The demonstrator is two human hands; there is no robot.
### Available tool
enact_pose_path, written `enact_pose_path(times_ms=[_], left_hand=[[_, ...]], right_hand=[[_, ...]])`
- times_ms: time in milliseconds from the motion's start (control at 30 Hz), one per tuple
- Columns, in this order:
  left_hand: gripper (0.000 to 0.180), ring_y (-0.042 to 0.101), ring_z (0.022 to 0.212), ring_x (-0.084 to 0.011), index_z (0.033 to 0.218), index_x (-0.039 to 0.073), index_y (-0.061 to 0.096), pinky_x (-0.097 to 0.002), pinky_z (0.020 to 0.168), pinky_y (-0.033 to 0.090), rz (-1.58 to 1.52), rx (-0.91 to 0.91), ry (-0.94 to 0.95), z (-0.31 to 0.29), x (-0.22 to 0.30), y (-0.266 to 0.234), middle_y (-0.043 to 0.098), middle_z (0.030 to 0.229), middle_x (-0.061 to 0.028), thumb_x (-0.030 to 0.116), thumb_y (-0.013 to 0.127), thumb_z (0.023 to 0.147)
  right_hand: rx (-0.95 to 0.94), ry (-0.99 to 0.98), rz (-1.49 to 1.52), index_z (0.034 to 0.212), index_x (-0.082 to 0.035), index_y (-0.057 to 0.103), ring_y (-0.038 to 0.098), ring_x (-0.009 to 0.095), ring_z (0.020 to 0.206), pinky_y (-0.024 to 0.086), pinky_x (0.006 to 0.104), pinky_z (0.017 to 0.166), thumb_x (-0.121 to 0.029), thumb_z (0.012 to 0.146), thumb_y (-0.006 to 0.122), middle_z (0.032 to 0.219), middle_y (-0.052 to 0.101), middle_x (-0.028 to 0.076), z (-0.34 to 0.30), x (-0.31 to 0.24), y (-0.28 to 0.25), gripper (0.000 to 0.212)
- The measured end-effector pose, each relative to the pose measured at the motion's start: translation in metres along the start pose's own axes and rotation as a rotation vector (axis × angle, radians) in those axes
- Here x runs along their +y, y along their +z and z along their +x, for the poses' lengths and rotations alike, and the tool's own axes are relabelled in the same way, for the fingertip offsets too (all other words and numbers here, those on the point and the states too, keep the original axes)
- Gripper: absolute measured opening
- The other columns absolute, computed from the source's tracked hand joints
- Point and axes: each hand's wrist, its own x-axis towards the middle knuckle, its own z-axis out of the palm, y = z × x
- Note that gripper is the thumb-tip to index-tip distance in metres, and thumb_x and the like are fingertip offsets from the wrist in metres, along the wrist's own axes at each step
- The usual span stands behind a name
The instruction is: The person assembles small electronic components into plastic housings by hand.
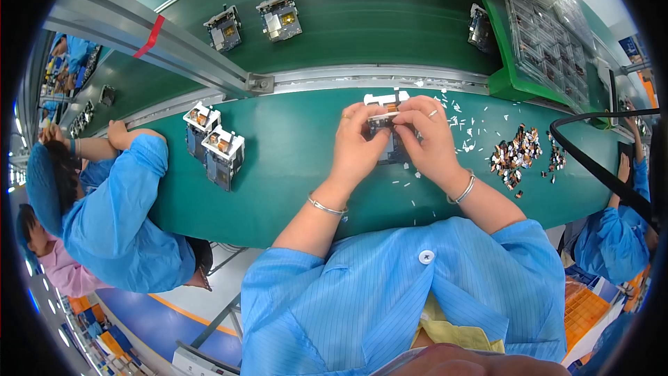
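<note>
Right in front of me, on the green work table, is a dark circuit-board assembly (387, 147) with a white plastic frame (385, 99) at its far end. My left hand (356, 141) grips it from the left, thumb and fingers pinched at its upper part. From the right, my right hand (430, 138) pinches the same spot, fingers bent over it. My fingertips hide what lies between them. Two similar assemblies with white frames, one nearer (223, 155) and one behind it (202, 125), stand close together to the left.
White scraps (467, 129) are scattered right of my hands, beside a pile of small orange, black and white parts (516, 153). A green bin with clear trays (546, 42) stands far right. A black cable (584, 157) arcs nearby. Boards (280, 17) lie beyond the metal rail. Co-workers sit both sides.
</note>
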Motion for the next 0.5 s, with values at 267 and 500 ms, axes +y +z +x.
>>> enact_pose_path(times_ms=[267,500], left_hand=[[0.035,0.048,0.080,-0.0095,0.109,0.010,0.065,-0.0234,0.072,0.047,-0.081,-0.046,-0.085,0.0021,-0.0013,-0.0023,0.053,0.114,-0.0025,0.003,0.072,0.076],[0.040,0.057,0.105,-0.0227,0.114,0.010,0.062,-0.0306,0.083,0.051,-0.061,-0.127,-0.086,0.0005,0.0016,-0.0088,0.048,0.126,-0.0135,0.000,0.068,0.075]], right_hand=[[-0.015,0.006,-0.010,0.089,-0.004,0.062,0.053,0.028,0.105,0.045,0.0371,0.090,0.006,0.075,0.067,0.103,0.060,0.008,0.0010,-0.0008,-0.0001,0.018],[-0.015,0.079,0.053,0.088,-0.004,0.061,0.053,0.029,0.106,0.044,0.0380,0.093,0.005,0.076,0.067,0.102,0.061,0.008,0.0013,-0.0043,-0.0027,0.016]])
